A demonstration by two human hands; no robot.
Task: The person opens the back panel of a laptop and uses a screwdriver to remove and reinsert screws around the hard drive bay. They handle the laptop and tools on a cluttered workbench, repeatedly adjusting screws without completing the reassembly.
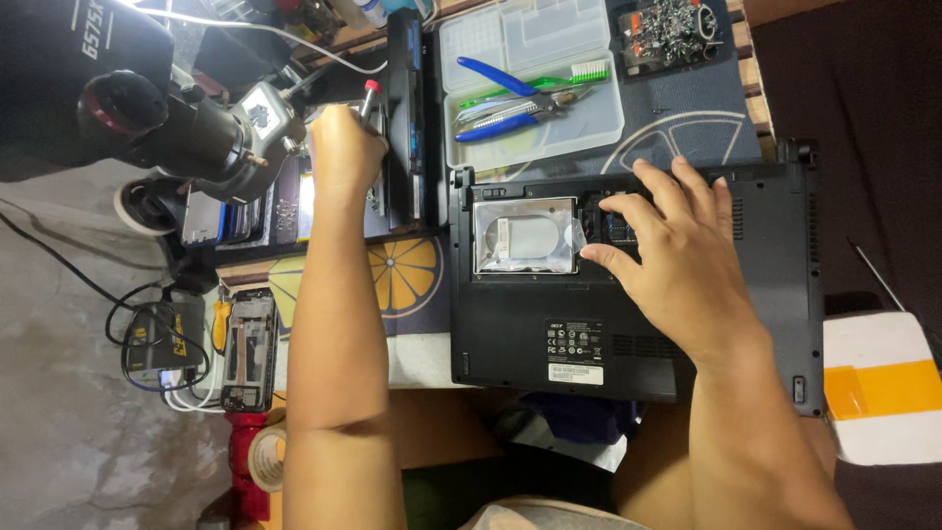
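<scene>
Left hand closed its grip on a red-tipped screwdriver above the tabletop, right hand rested open (fingers spread) on the upturned laptop, beside its silver drive

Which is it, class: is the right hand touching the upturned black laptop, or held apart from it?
Touching. The head view shows the right hand lying flat on the laptop, fingertips beside the silver hard drive.
</scene>
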